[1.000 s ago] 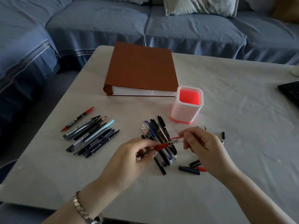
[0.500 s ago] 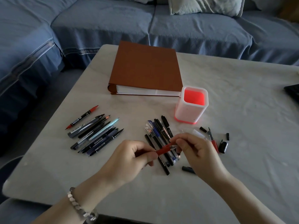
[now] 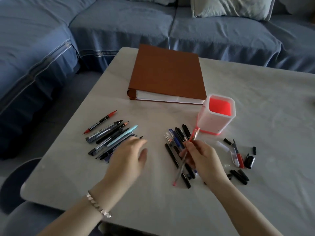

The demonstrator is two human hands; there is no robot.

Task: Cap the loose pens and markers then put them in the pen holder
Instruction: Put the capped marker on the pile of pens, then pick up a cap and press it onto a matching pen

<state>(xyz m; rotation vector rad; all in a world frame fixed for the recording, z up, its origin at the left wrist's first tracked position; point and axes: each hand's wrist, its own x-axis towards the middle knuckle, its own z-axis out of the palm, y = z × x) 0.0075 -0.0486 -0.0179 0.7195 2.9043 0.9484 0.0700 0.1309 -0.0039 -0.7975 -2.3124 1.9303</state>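
My right hand [image 3: 203,160] pinches a capped red pen [image 3: 185,159], held slanted with its clear cap end pointing up toward the white pen holder [image 3: 216,116], whose inside glows red. My left hand [image 3: 129,157] hovers open, fingers spread, over the near end of the left row of pens and markers [image 3: 109,136]. A second heap of pens [image 3: 177,142] lies on the table under and left of my right hand. Loose caps [image 3: 238,159], black, clear and red, lie scattered to the right of that hand.
A thick brown binder [image 3: 167,72] lies behind the pens, touching the holder's far left side. The pale table [image 3: 272,133] ends at a rounded near-left corner. A blue sofa [image 3: 119,23] wraps round the far and left sides.
My left hand let go of the red pen and moved left over the row of pens. My right hand kept the capped pen and tilted it upright toward the holder.
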